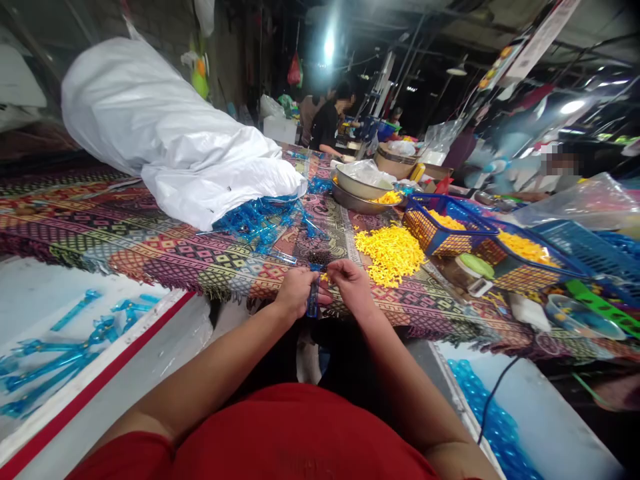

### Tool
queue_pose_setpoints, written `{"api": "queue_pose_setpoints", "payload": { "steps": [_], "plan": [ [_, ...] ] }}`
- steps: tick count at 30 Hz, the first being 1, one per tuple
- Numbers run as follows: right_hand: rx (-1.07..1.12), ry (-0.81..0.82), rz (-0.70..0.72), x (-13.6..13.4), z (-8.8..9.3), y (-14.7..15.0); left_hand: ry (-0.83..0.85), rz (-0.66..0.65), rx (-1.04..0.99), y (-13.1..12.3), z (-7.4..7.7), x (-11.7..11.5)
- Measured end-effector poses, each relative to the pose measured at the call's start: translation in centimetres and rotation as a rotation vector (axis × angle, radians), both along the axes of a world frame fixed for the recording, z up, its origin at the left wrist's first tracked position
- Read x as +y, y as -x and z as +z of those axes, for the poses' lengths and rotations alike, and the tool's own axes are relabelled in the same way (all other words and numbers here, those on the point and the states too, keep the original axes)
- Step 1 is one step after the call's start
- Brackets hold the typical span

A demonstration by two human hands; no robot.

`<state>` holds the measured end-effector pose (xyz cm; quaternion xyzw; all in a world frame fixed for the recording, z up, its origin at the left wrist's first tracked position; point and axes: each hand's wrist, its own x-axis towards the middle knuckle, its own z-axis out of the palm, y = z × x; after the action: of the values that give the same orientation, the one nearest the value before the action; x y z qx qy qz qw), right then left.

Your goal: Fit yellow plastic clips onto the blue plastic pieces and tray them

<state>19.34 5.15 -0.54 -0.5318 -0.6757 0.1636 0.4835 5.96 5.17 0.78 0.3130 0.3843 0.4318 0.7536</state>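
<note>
My left hand (295, 292) is closed round a translucent blue plastic piece (313, 297), held roughly upright at the table's near edge. Close beside it, my right hand (350, 283) pinches a small yellow plastic piece (325, 277) against or near the top of the blue one; whether the two touch is too small to tell. A heap of small yellow pieces (391, 253) lies just beyond my right hand. Blue plastic pieces (260, 223) spill from the mouth of a large white sack (185, 133) ahead on the left.
Blue baskets (450, 230) of yellow pieces, a jar with a green lid (474, 267) and stacked bowls (363, 187) stand on the patterned cloth (225, 267). A white box (150, 360) with blue parts sits low on the left, another (545, 400) on the right. A person (327, 123) sits farther back.
</note>
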Motion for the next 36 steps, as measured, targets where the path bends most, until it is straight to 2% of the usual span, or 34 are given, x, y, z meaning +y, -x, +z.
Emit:
{"api": "queue_pose_setpoints", "payload": {
  "steps": [3,6,12,15,18,22,24,30,32,36],
  "plan": [
    [-0.183,-0.001,0.006,0.7,-0.3,-0.7,0.022,0.009,0.014,0.4,0.0,0.5],
    [-0.268,0.014,0.018,1.0,-0.5,-2.0,0.023,0.021,0.024,1.2,0.2,0.8],
    [-0.475,0.107,0.026,0.3,-0.7,-5.5,-0.01,0.025,0.042,3.5,0.6,0.6],
    [-0.616,0.147,-0.003,-0.2,-0.2,-4.9,-0.044,0.013,0.058,3.9,0.7,0.1],
    [-0.806,0.156,-0.036,-0.4,0.7,-3.0,-0.04,-0.018,0.056,3.9,0.7,-0.4],
    [-0.984,0.13,0.119,-0.2,1.7,-1.0,-0.015,-0.062,0.035,4.1,0.7,-0.8],
    [-1.004,0.132,0.162,0.0,1.8,-0.7,-0.019,-0.071,0.035,4.4,0.5,-0.9],
    [-0.783,0.234,0.003,0.6,0.5,-0.3,-0.047,-0.057,0.03,4.4,0.2,-1.5],
    [-0.758,0.238,0.026,0.7,0.2,-0.4,-0.031,-0.059,0.03,4.3,0.2,-1.6],
    [-0.78,0.213,0.165,0.7,0.1,-1.1,-0.019,-0.063,0.017,4.5,0.1,-1.6]
  ]
}}
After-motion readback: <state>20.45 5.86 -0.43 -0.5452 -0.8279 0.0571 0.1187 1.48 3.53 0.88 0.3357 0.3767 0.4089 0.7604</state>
